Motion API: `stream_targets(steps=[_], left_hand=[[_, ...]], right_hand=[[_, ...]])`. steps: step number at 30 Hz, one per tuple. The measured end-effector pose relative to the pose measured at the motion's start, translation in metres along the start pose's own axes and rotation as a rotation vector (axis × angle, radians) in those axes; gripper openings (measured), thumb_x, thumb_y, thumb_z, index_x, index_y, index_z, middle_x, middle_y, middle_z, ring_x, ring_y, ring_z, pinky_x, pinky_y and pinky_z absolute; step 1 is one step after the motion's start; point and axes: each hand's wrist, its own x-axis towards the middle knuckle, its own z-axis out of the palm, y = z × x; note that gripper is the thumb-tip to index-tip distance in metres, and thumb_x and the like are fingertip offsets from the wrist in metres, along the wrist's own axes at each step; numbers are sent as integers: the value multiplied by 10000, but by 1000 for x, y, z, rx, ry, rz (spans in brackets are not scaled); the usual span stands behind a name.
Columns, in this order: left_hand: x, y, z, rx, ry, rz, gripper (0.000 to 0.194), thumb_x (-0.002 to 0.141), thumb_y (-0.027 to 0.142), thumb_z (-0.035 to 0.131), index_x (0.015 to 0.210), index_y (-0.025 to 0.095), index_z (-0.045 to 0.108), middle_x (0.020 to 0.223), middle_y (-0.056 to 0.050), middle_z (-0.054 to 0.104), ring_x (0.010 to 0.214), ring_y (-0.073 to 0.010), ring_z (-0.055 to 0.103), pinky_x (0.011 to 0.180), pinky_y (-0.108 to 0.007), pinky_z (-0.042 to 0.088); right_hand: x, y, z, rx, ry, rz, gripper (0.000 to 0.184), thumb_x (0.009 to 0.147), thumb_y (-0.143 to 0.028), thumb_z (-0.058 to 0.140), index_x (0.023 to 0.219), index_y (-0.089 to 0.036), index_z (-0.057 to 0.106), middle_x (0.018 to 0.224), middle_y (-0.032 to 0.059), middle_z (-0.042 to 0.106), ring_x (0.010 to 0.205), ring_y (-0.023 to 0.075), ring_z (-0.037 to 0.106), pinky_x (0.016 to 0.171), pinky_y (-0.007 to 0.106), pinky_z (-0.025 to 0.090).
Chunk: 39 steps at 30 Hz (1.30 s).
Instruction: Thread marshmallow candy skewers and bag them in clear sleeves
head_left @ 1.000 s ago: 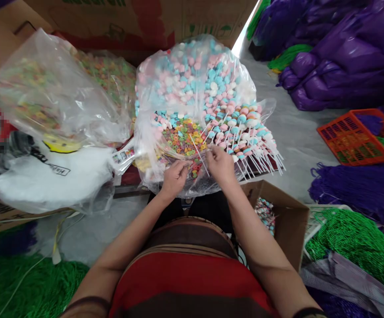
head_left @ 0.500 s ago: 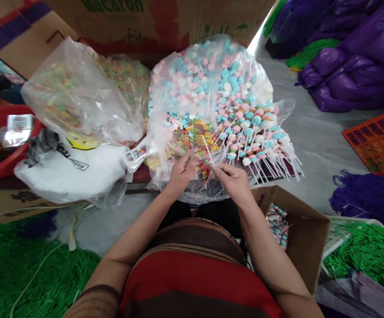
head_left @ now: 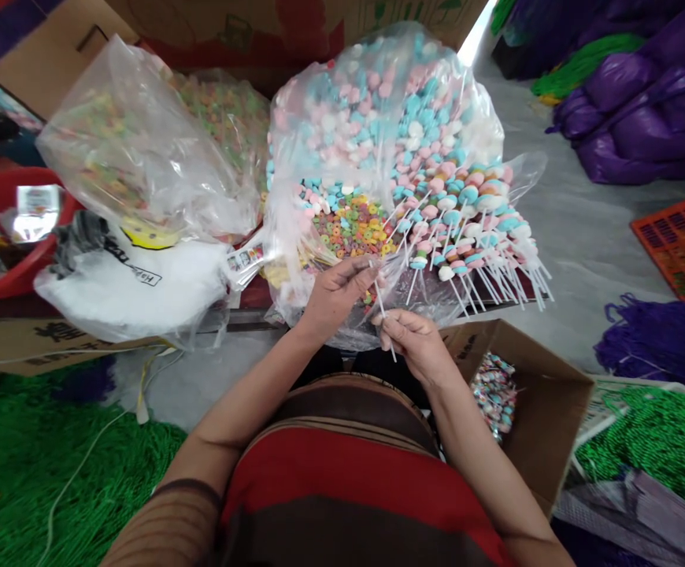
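Right hand (head_left: 414, 337) pinched on white stick (head_left: 380, 299) near lower end; left hand (head_left: 336, 295) at upper end, grip unclear; stick between hands, near colored rings (head_left: 354, 228); best kept steady, pinch light

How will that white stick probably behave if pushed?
The white stick is probably stiff, running straight between left hand and right hand. It seems light, being slim. Pushed sideways, it may pivot, since the right hand covers only a short stretch.
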Motion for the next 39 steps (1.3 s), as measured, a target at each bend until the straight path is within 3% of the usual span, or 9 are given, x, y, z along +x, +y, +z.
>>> stream_targets(steps=[5, 9, 12, 14, 17, 21, 30, 36, 39], left_hand=[[-5, -14, 1, 5, -60, -148, 396, 811, 577, 782, 868, 187, 752, 736, 0, 714, 681, -114, 616, 686, -247, 507], [9, -21, -13, 309, -144, -117, 382, 956, 512, 602, 1054, 186, 776, 989, -66, 789, 899, -183, 700, 867, -311, 540], [48, -8, -35, 801, -82, 63, 347, 1000, 337, 533, 1217, 175, 750, 1245, -105, 760, 1154, -239, 683, 1045, -368, 503], [83, 3, -51, 1178, -43, 114, 381, 976, 166, 463, 1224, 165, 752, 1249, -123, 750, 1212, -265, 659, 1088, -395, 479], [130, 16, -68, 1595, -47, 49, 428, 934, 73, 425, 1167, 151, 775, 1251, -171, 727, 1240, -302, 638, 1062, -397, 475], [164, 19, -74, 1847, -130, -138, 438, 931, 74, 410, 1211, 60, 748, 1312, -249, 678, 1265, -369, 604, 1025, -443, 467], [161, 18, -103, 1871, -301, -56, 393, 955, 203, 461, 1203, 76, 737, 1281, -240, 680, 1205, -351, 626, 1012, -426, 449], [156, 25, -121, 1538, 6, -57, 300, 961, 254, 498, 1094, 132, 738, 1018, -110, 774, 954, -224, 664, 855, -306, 467], [158, 27, -124, 1383, 25, -101, 311, 959, 248, 500, 1136, 122, 723, 971, -79, 776, 880, -190, 663, 798, -275, 466]], right_hand=[[-3, -1, 10, -46, 93, -112, 432, 852, -599, 732, 1008, -197, 765, 498, -60, 549, 461, 103, 431, 498, 250, 306], [6, 6, 6, -114, 232, -129, 391, 877, -556, 697, 984, -187, 770, 471, -80, 485, 435, 96, 387, 495, 255, 299], [17, 12, -2, -192, 337, -164, 386, 880, -543, 681, 984, -182, 770, 473, -82, 479, 444, 99, 385, 501, 258, 294], [24, 15, -6, -229, 379, -182, 378, 877, -533, 678, 971, -178, 769, 480, -78, 489, 459, 103, 400, 510, 260, 303], [30, 17, -6, -227, 388, -170, 379, 877, -527, 666, 950, -169, 765, 471, -78, 486, 461, 103, 396, 515, 259, 305], [36, 25, -4, -195, 368, -142, 369, 870, -512, 657, 926, -160, 755, 462, -80, 483, 456, 99, 386, 514, 256, 304], [38, 36, -12, -155, 337, -109, 388, 868, -511, 652, 968, -156, 773, 457, -83, 491, 448, 94, 381, 508, 249, 309], [39, 37, -11, -130, 326, -107, 400, 877, -521, 650, 968, -154, 778, 458, -79, 490, 447, 95, 381, 503, 248, 308], [39, 35, -11, -135, 319, -113, 390, 883, -513, 646, 963, -155, 778, 460, -77, 490, 446, 97, 383, 499, 248, 302]])
